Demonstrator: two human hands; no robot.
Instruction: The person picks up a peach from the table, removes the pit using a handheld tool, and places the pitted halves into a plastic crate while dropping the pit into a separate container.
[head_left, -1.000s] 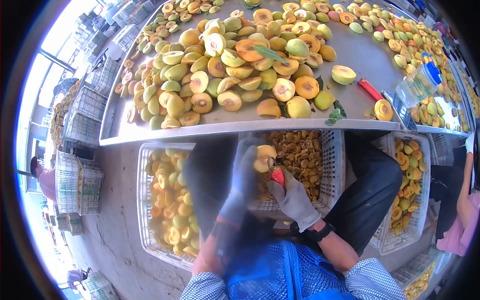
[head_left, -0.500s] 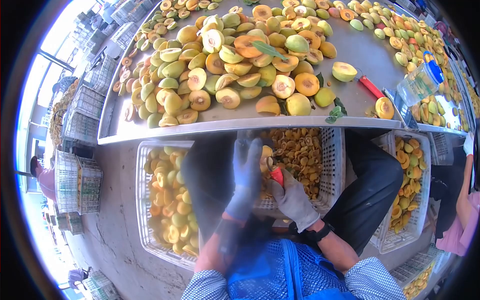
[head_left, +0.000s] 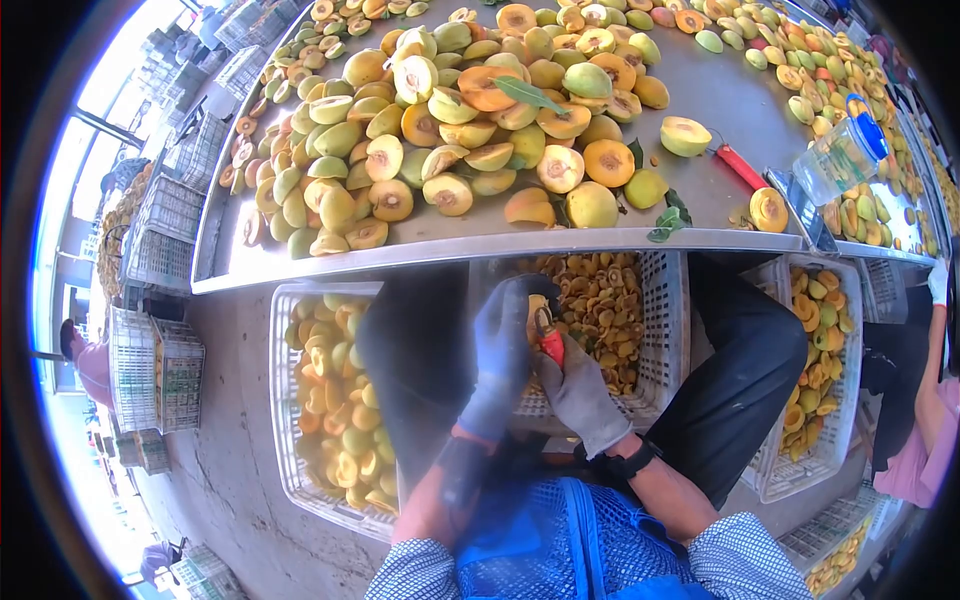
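My gloved left hand (head_left: 503,335) is closed around a peach half (head_left: 538,312), below the table edge. In my gloved right hand (head_left: 583,395) is a red-handled tool (head_left: 552,345), its metal loop against the cut fruit. Both hands are over a crate (head_left: 662,320) of small brown and orange pieces between my knees. A large pile of halved peaches (head_left: 450,130) lies on the metal table (head_left: 600,240) above. A second red-handled tool (head_left: 740,167) rests on the table next to a peach half (head_left: 685,137).
Crates of fruit halves stand at left (head_left: 285,400) and right (head_left: 768,470). A clear jug with a blue lid (head_left: 840,160) and a phone (head_left: 800,210) are at the table's right. Stacked crates (head_left: 160,240) and a person (head_left: 90,355) are at far left; another person (head_left: 925,430) is at far right.
My left hand has shifted slightly and its fingers now curl over the fruit. The red-handled tool has barely moved. The table view has shifted slightly left.
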